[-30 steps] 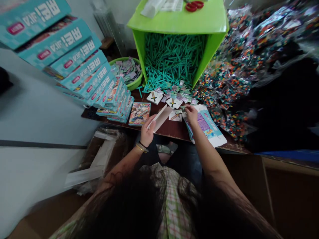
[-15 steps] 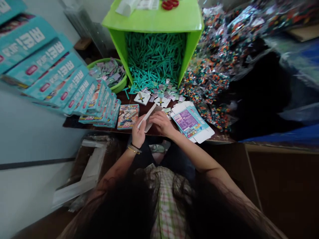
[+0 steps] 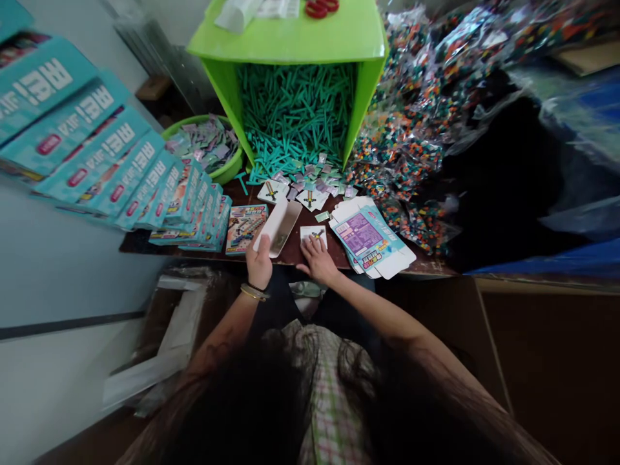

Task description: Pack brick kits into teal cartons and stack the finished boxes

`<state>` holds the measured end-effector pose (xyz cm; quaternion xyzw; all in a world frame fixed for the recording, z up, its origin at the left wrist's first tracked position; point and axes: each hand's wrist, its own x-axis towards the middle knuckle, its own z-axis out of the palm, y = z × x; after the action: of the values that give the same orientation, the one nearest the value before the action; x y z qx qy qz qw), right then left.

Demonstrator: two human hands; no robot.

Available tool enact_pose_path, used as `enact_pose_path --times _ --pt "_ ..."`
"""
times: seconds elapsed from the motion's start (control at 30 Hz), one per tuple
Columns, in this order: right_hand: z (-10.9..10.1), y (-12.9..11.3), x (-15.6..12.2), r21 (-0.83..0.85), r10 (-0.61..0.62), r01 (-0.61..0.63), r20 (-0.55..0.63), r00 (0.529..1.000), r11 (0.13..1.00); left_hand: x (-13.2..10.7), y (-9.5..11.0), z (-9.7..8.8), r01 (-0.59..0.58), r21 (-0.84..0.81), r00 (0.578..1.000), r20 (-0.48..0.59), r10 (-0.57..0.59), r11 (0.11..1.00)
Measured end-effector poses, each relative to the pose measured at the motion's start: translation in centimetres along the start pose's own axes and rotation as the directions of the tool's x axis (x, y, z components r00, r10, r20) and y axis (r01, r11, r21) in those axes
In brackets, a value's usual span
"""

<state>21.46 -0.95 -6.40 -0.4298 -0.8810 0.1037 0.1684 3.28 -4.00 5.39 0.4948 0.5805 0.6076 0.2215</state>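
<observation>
My left hand [image 3: 259,263] grips an open box [image 3: 283,223], tilted, its pale inside facing up. Something small and dark shows at the box's lower end; I cannot make it out. My right hand [image 3: 318,261] lies with fingers apart on a white card with a sword picture [image 3: 306,231], flat on the table. Two more spots of white sword cards [image 3: 272,192] lie farther back, near small packets [image 3: 320,174]. A finished-looking printed box [image 3: 246,227] lies left of my left hand. Flattened teal and purple cartons [image 3: 371,236] lie to the right.
A green bin on its side [image 3: 285,45] holds many teal plastic sticks [image 3: 298,103]; red scissors [image 3: 321,8] rest on top. At left are a green basin [image 3: 227,171] of packets and stacked teal boxes [image 3: 104,142]. Bags of coloured pieces [image 3: 402,155] fill the right.
My right hand has left the box and moved down and right onto a sword card on the table. My left hand has tipped the box, so its inside now shows.
</observation>
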Motion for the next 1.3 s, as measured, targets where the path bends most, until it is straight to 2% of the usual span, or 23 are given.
enact_pose_path --times 0.07,0.17,0.23,0.27,0.37,0.43,0.5,0.57,0.63,0.7,0.77,0.87,0.9,0.97,1.03,1.07,1.13,1.17,1.23,1.3 --pt "0.9 -1.1 -2.7 0.02 -0.036 0.036 0.017 0.999 0.999 -0.1 0.1 -0.1 -0.01 0.013 1.0 0.014 0.01 1.0" --pt "0.3 -0.5 -4.7 0.182 -0.03 0.031 -0.007 1.0 0.983 -0.1 0.3 -0.1 -0.021 0.015 0.999 0.029 0.02 1.0" --pt "-1.1 0.9 -4.8 0.335 0.059 -0.02 -0.108 0.992 0.942 -0.1 0.5 0.1 -0.041 0.014 0.998 0.041 0.041 0.999" --pt "-2.2 1.6 -4.5 0.405 0.135 -0.053 -0.179 0.975 0.913 -0.1 0.6 0.2 -0.054 0.013 0.997 0.056 0.054 0.998" --pt "-6.8 2.9 -3.3 0.519 0.339 -0.098 -0.394 0.854 0.849 -0.3 0.8 0.6 -0.087 -0.008 0.989 0.118 0.088 0.996" --pt "-10.6 2.8 -2.6 0.498 0.376 -0.084 -0.52 0.767 0.863 -0.4 1.0 0.9 -0.101 -0.035 0.984 0.147 0.105 0.994" --pt "-14.5 2.0 -2.4 0.436 0.337 -0.04 -0.629 0.701 0.899 -0.6 1.0 1.1 -0.109 -0.053 0.981 0.157 0.116 0.993" --pt "-18.1 0.8 -2.5 0.367 0.233 0.066 -0.71 0.664 0.928 -0.6 1.1 1.1 -0.12 -0.057 0.977 0.168 0.128 0.991" --pt "-20.7 -0.3 -2.8 0.293 0.071 0.217 -0.73 0.68 0.931 -0.5 1.3 1.0 -0.133 -0.057 0.97 0.197 0.142 0.99" --pt "-22.1 -1.2 -2.6 0.214 -0.139 0.359 -0.656 0.742 0.908 -0.4 1.4 0.9 -0.144 -0.074 0.958 0.24 0.158 0.987" --pt "-22.0 -1.8 -1.8 0.141 -0.328 0.445 -0.492 0.806 0.884 -0.5 1.5 1.0 -0.152 -0.109 0.943 0.283 0.177 0.982" --pt "-19.9 -2.3 0.5 0.054 -0.479 0.508 -0.262 0.838 0.86 -0.7 1.4 1.3 -0.174 -0.141 0.924 0.32 0.211 0.975" --pt "-19.0 -2.3 1.2 0.04 -0.492 0.514 -0.231 0.839 0.857 -0.7 1.4 1.5 -0.19 -0.133 0.922 0.317 0.224 0.973" --pt "-17.1 -1.8 1.8 0.035 -0.466 0.491 -0.257 0.846 0.871 -0.8 1.3 1.6 -0.239 -0.097 0.925 0.28 0.257 0.966" --pt "-15.4 -0.5 1.2 0.057 -0.336 0.377 -0.35 0.875 0.924 -0.8 1.2 1.9 -0.317 -0.038 0.918 0.237 0.317 0.948" --pt "-14.5 0.5 0.4 0.071 -0.229 0.277 -0.392 0.891 0.958 -0.7 1.0 2.2 -0.363 -0.002 0.905 0.24 0.353 0.932" --pt "-12.5 3.2 -1.6 0.086 0.042 -0.007 -0.42 0.907 0.996 -0.4 0.3 3.2 -0.454 0.077 0.849 0.339 0.404 0.888" --pt "-11.3 4.8 -2.7 0.075 0.186 -0.17 -0.404 0.896 0.983 -0.4 -0.3 3.9 -0.493 0.117 0.808 0.428 0.404 0.862" --pt "-8.8 7.8 -4.8 0.017 0.431 -0.453 -0.337 0.837 0.892 -0.5 -1.9 5.4 -0.553 0.198 0.713 0.615 0.337 0.809" --pt "-6.6 10.4 -6.5 -0.045 0.562 -0.595 -0.276 0.779 0.803 -1.2 -3.7 6.6 -0.598 0.261 0.625 0.743 0.238 0.758"
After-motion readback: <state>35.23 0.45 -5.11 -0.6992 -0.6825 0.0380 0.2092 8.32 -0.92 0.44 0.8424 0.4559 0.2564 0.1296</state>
